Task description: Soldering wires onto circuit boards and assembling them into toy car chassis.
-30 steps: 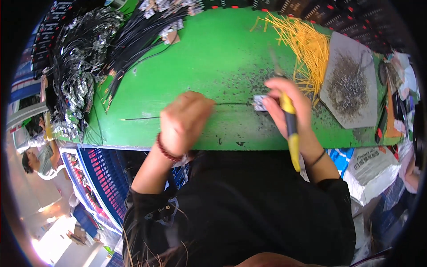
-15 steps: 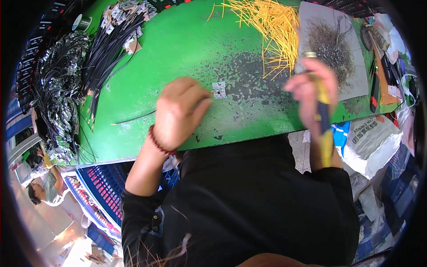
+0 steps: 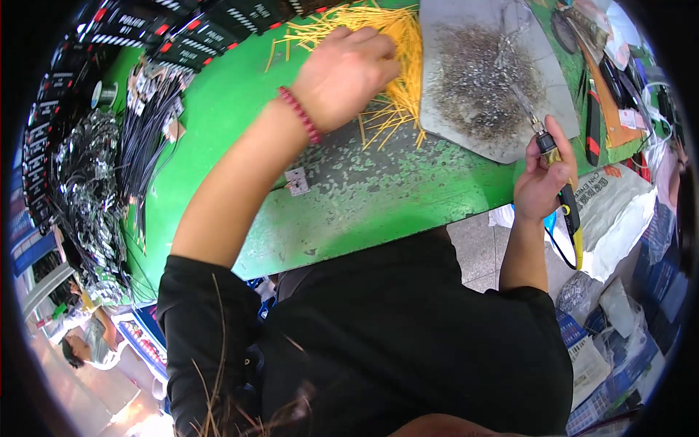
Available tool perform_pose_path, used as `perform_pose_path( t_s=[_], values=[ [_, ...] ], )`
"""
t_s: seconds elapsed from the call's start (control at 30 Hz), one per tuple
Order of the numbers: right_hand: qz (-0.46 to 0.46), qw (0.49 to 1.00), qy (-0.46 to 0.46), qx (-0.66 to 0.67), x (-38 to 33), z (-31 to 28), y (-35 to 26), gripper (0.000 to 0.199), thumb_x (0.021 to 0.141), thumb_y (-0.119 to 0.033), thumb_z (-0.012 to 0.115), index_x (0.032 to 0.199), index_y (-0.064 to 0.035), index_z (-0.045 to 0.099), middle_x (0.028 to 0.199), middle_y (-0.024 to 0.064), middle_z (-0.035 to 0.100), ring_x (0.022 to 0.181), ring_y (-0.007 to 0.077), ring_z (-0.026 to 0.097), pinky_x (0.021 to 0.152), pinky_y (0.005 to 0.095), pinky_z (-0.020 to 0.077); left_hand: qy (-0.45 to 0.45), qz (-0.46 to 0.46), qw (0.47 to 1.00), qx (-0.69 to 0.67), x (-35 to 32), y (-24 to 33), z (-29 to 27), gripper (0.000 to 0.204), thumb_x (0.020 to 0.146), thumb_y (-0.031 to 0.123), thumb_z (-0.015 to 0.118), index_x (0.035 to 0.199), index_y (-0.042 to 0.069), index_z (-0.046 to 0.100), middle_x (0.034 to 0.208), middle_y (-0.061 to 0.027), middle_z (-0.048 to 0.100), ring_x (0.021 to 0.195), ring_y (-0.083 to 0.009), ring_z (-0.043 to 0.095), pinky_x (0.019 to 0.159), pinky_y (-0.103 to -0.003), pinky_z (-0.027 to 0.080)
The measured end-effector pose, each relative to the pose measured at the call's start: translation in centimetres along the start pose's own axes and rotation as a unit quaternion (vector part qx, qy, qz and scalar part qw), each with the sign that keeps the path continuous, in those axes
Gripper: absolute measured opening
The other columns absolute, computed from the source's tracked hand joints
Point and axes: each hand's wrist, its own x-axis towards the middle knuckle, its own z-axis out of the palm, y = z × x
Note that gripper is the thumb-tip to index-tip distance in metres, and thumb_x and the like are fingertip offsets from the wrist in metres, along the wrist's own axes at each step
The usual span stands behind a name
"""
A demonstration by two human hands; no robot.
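My left hand (image 3: 342,80) reaches over a pile of thin yellow wires (image 3: 406,44) at the back of the table. Its fingers are curled downward and their tips are hidden, so anything between them does not show. In my right hand (image 3: 539,188) is a soldering iron (image 3: 571,215) with a yellow and black handle. The iron's metal end points up and left, over a grey sheet (image 3: 502,151) scattered with dark solder bits. A small white square circuit board (image 3: 297,182) lies on the green table (image 3: 342,229), just right of my left forearm.
Bundled black wires with small boards (image 3: 149,124), a silvery black heap (image 3: 87,197) and a wire spool (image 3: 104,95) occupy the left. Black boxes (image 3: 211,44) line the back. A red and black tool (image 3: 593,127) and a white bag (image 3: 611,211) sit right. Another person (image 3: 91,342) is far left.
My left hand has moved from beside the circuit board up to the yellow wires. My right hand and the soldering iron have shifted nearer to me, with the view also shifting.
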Motion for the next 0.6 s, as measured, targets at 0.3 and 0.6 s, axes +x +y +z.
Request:
perform_pose_path(
  t_s=[0.3, 0.6],
  values=[
    [0.038, 0.998, 0.041, -0.005, 2.9, -2.7, 1.7, 0.017, 0.083, -0.002, 0.06, 0.099, 0.001, 0.059, 0.077, 0.0017, 0.06, 0.064, 0.0054, 0.052, 0.057, 0.0181, 0.0374, 0.018, -0.085, 0.996, -0.007, -5.4, 0.9, -3.4, 0.012, 0.074, 0.005, 0.068, 0.077, 0.007, 0.056, 0.072, -0.0078, 0.059, 0.073, -0.0266, 0.06, 0.072, -0.038, 0.046],
    [0.046, 0.995, -0.012, -0.089, 4.6, -1.4, 2.5, 0.016, 0.083, -0.002, 0.066, 0.098, 0.0003, 0.06, 0.077, 0.0006, 0.06, 0.066, 0.0048, 0.053, 0.06, 0.0189, 0.0404, 0.057, -0.228, 0.968, -0.092, -8.6, 0.8, -4.4, 0.009, 0.076, 0.002, 0.069, 0.084, 0.004, 0.065, 0.079, -0.0094, 0.064, 0.077, -0.0289, 0.062, 0.073, -0.039, 0.048]
  ],
)
